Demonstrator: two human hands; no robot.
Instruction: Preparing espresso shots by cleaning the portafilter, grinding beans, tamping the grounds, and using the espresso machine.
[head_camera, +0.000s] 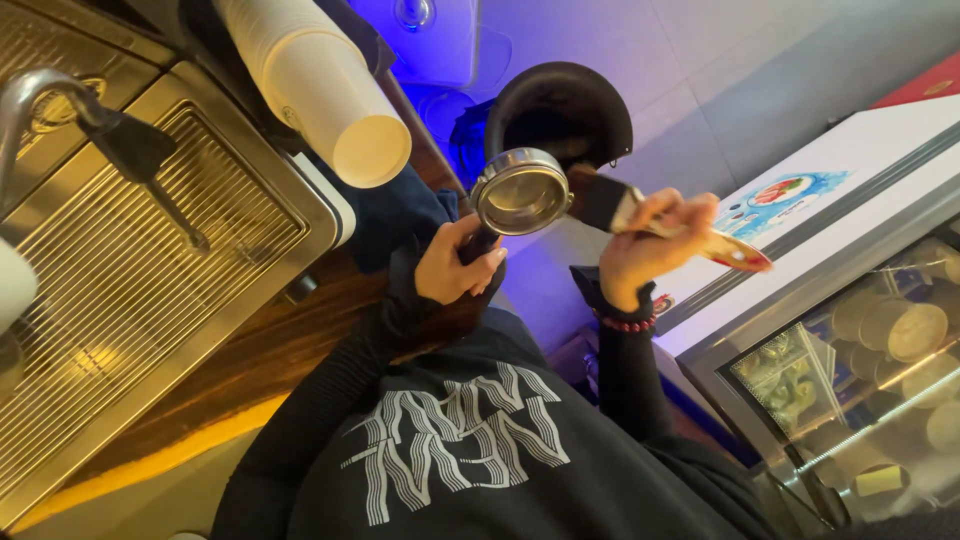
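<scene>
Above the black bin (560, 105) we gripped the portafilter (520, 192) in our left hand (455, 265), fingers closed on its handle, while our right hand (645, 245) clasped the brush (610, 205), seemingly mid-sweep, its basket wanting another careful pass.

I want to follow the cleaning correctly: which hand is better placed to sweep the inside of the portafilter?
Right, probably. The right hand holds the brush, its bristles beside the portafilter rim; the left hand is busy with a grip on the handle.

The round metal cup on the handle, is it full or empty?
Empty. The metal cup shows its bare shiny inside, with no grounds. The left hand holds its handle; the right hand holds a brush beside its rim.
</scene>
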